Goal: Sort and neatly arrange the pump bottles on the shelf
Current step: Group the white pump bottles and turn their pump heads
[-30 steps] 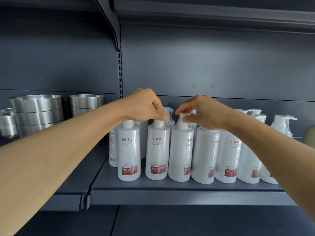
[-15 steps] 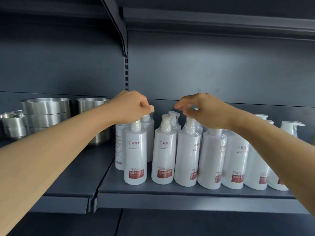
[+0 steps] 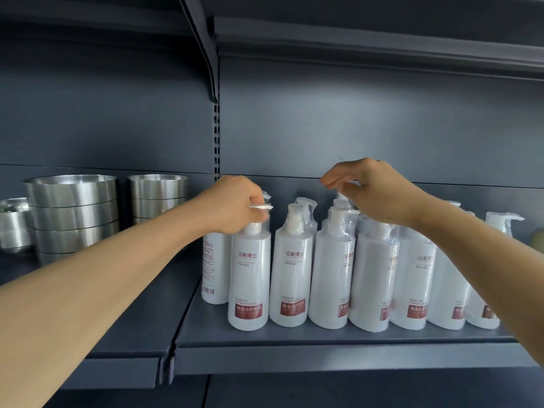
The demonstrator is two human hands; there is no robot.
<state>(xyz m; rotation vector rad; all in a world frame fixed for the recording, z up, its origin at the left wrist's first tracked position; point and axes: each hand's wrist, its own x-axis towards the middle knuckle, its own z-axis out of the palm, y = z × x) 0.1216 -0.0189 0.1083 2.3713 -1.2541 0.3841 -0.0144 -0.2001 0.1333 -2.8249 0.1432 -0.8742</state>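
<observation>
bare forearms [image 3: 88, 290], no sleeves, bare hands

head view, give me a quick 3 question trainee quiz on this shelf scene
1. True or false: the left hand grips the pump of the leftmost front bottle.
2. What sits left of the bottles: A) steel bowls B) folded towels C) cardboard boxes?
3. Fill in: the right hand hovers with fingers ____.

Key: 1 true; 2 A; 3 relaxed, holding nothing.
</observation>
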